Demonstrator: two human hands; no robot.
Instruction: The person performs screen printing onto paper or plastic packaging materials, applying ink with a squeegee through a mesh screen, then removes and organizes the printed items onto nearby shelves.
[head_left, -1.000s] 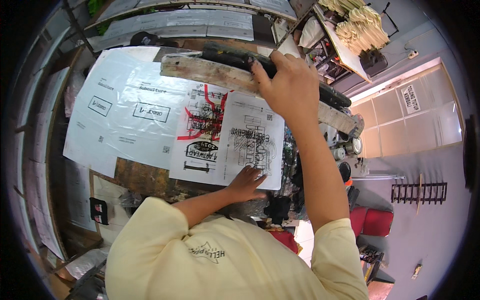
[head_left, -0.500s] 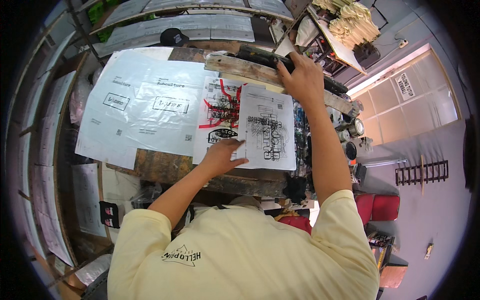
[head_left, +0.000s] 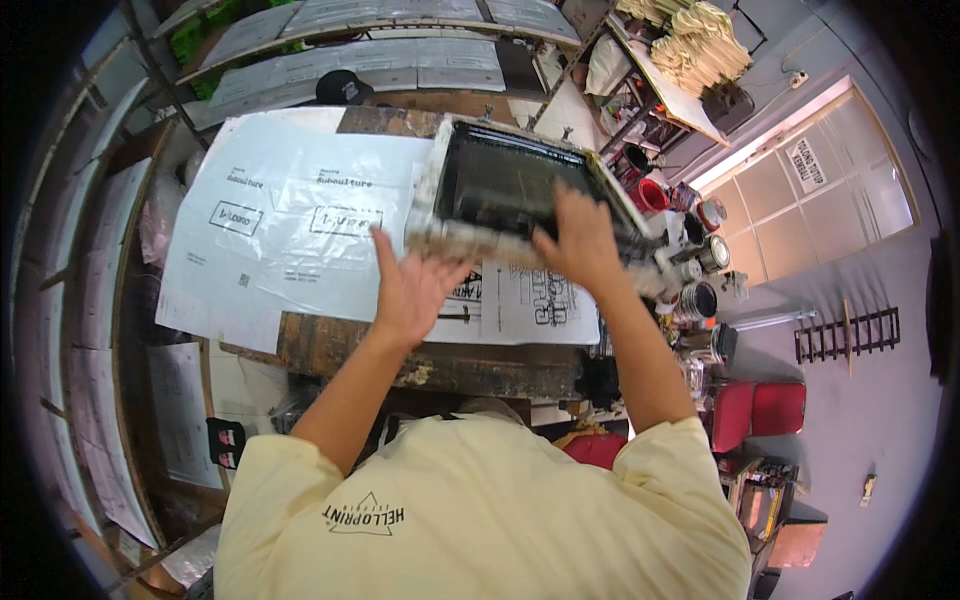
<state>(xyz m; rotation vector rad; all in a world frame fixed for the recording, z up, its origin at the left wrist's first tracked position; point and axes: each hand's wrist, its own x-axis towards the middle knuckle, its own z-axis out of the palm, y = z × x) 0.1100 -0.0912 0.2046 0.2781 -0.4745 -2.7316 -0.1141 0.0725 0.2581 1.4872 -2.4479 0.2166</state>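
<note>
A screen printing frame (head_left: 455,238) with pale, ink-stained rails and dark mesh is tilted low over the near part of the table, its front rail blurred. My right hand (head_left: 582,245) holds that front rail, its fingers over the mesh side and its thumb nearer me; the contact is smeared. At the rail's left end is my left hand (head_left: 412,298), open, thumb spread away and fingertips by the frame's underside. Below the frame shows part of a white printed sheet (head_left: 545,322) with black graphics. A wide translucent sheet (head_left: 290,250) with black print lies to the left.
Ink jars (head_left: 697,298) and tubs crowd the table's right side. Racks (head_left: 120,330) of printed sheets stand at left and behind. A black cap (head_left: 343,88) sits beyond the table. Red chairs (head_left: 775,408) stand at right, and folded cream cloth (head_left: 705,50) is piled at the back.
The frame has swung down from its raised position at the back, covering most of the printed sheets. My right hand came down and nearer with it; my left hand turned upward toward its edge.
</note>
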